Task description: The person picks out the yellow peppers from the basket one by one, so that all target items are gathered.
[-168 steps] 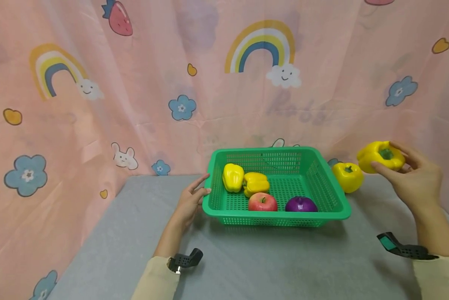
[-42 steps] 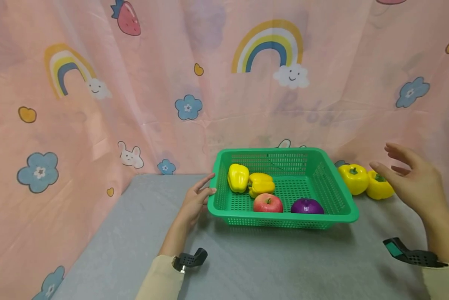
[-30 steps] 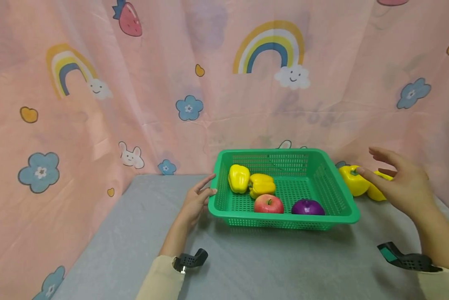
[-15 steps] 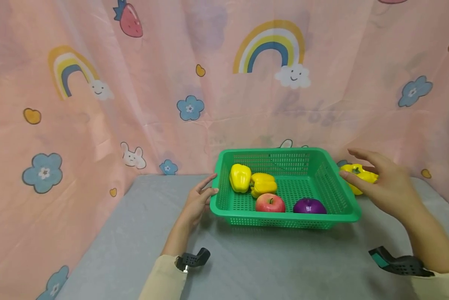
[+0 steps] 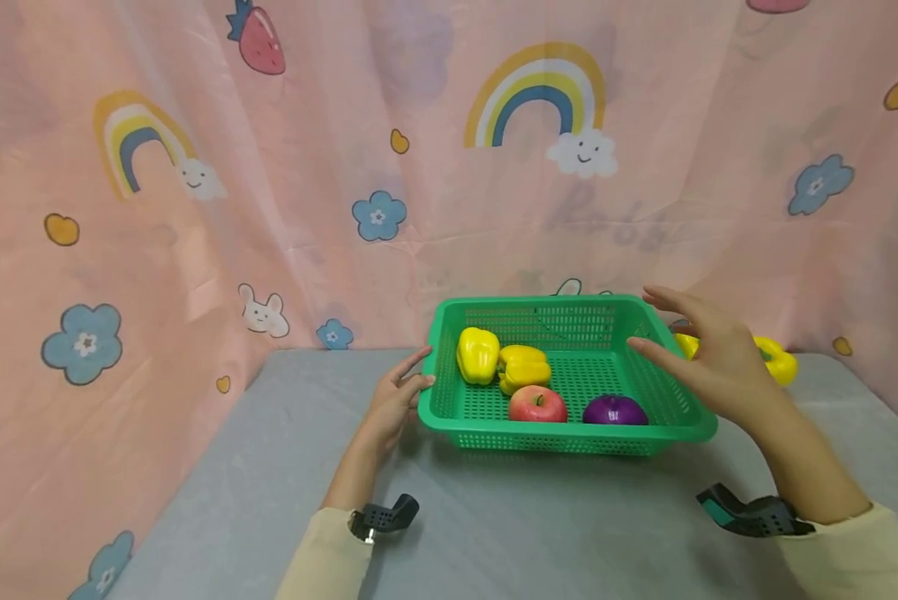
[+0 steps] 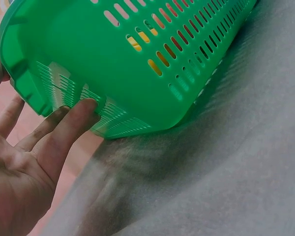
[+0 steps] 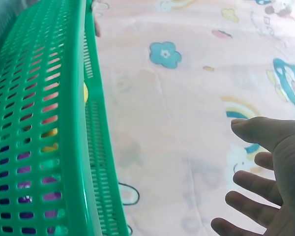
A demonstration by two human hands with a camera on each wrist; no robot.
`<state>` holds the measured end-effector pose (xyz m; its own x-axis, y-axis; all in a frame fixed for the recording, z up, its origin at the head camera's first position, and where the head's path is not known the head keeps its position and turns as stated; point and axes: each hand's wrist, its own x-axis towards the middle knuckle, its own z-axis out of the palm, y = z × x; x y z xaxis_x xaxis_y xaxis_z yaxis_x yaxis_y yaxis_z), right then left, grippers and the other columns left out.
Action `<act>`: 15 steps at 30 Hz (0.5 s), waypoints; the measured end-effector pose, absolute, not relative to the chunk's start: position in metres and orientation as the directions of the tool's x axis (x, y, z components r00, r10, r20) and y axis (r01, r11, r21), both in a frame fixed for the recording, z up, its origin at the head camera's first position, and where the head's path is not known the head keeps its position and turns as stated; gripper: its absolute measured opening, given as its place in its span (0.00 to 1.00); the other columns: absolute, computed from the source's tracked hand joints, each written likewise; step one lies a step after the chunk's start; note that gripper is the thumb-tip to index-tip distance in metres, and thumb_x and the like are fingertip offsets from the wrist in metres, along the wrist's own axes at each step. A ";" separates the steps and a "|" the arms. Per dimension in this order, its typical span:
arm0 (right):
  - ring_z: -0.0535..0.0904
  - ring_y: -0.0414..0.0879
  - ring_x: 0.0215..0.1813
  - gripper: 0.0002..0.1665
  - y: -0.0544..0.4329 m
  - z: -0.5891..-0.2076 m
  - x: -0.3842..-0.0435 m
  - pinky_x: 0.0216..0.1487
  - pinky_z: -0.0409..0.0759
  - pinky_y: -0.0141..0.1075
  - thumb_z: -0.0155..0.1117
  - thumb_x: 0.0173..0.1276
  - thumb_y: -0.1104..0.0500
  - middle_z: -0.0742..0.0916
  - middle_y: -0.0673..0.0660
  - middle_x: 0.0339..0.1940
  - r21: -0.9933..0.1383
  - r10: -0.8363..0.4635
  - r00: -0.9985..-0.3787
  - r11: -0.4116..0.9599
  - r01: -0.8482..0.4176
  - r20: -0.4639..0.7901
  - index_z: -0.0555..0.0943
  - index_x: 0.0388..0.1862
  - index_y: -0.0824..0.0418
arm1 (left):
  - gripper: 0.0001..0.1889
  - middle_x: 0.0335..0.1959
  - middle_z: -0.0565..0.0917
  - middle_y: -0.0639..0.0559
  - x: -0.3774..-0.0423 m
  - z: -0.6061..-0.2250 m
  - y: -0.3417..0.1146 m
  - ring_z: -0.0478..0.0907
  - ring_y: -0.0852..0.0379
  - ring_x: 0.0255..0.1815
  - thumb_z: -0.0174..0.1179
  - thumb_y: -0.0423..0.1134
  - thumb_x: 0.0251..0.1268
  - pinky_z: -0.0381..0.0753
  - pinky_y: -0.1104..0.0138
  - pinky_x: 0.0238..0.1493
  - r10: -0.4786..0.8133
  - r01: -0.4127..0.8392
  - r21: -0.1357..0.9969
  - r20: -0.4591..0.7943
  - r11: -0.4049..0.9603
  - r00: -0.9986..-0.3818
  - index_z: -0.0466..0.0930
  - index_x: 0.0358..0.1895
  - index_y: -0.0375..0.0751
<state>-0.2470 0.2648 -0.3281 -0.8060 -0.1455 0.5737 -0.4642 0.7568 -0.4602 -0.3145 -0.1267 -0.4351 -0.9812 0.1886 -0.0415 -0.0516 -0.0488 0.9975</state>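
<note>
My left hand (image 5: 391, 407) touches the left end of a green basket (image 5: 569, 429), its fairly straight fingertips against the rim and outer wall. In the left wrist view, the fingers (image 6: 78, 120) lie beside the slotted wall. My right hand (image 5: 719, 362) holds nothing; thumb and fingers are spread over the basket's right end. Inside the basket are a yellow bell pepper (image 5: 478, 356), a second bell pepper (image 5: 524, 369) on its side, a red apple (image 5: 538, 404) and a round purple onion-like vegetable (image 5: 615, 410). The right wrist view shows the spread right hand (image 7: 270, 177) apart from the basket.
Behind the right hand, two more yellow bell peppers are on the table's right side: one pepper (image 5: 779, 361) partly visible, another (image 5: 686, 345) mostly hidden. A grey cloth covers the table (image 5: 539, 525). A pink patterned curtain (image 5: 306, 167) hangs at the back.
Earlier my right hand held a yellow bell pepper, then let it go beside the other at the right. Since then, the empty hand has moved left to the basket's right end. The left hand stays put.
</note>
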 end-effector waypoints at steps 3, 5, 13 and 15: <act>0.82 0.64 0.59 0.40 0.254 -0.326 -0.251 0.57 0.81 0.25 0.75 0.63 0.56 0.82 0.63 0.66 -0.447 -0.173 -0.801 0.753 -0.483 0.574 0.72 0.74 0.54 | 0.28 0.62 0.81 0.34 -0.314 -0.435 -0.127 0.88 0.60 0.31 0.57 0.38 0.71 0.87 0.66 0.36 0.184 -0.054 0.997 -0.043 -0.052 -0.982 0.71 0.71 0.65; 0.82 0.63 0.60 0.39 0.247 -0.324 -0.254 0.57 0.84 0.44 0.74 0.64 0.56 0.82 0.62 0.67 -0.439 -0.200 -0.799 0.748 -0.498 0.567 0.72 0.73 0.54 | 0.28 0.61 0.81 0.33 -0.314 -0.434 -0.127 0.88 0.60 0.30 0.57 0.38 0.71 0.86 0.66 0.36 0.183 -0.054 0.997 -0.043 -0.054 -0.982 0.71 0.71 0.65; 0.82 0.60 0.55 0.36 0.222 -0.330 -0.275 0.51 0.85 0.57 0.71 0.67 0.55 0.82 0.64 0.65 -0.382 -0.336 -0.765 0.713 -0.588 0.549 0.73 0.72 0.60 | 0.28 0.61 0.82 0.35 -0.314 -0.433 -0.126 0.88 0.60 0.31 0.58 0.39 0.70 0.87 0.65 0.37 0.180 -0.058 0.998 -0.051 -0.034 -0.982 0.71 0.71 0.66; 0.82 0.59 0.53 0.35 0.217 -0.334 -0.281 0.51 0.85 0.55 0.71 0.67 0.55 0.82 0.63 0.64 -0.379 -0.357 -0.767 0.710 -0.594 0.533 0.73 0.71 0.60 | 0.28 0.62 0.82 0.35 -0.314 -0.434 -0.126 0.89 0.59 0.33 0.58 0.39 0.70 0.87 0.65 0.37 0.178 -0.063 0.998 -0.056 -0.032 -0.982 0.71 0.71 0.66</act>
<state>-0.2814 0.2169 -0.3337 -0.7669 -0.3573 0.5331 -0.5941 0.7095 -0.3790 -0.3145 -0.1260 -0.4337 -0.9825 0.1779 -0.0561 -0.0628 -0.0321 0.9975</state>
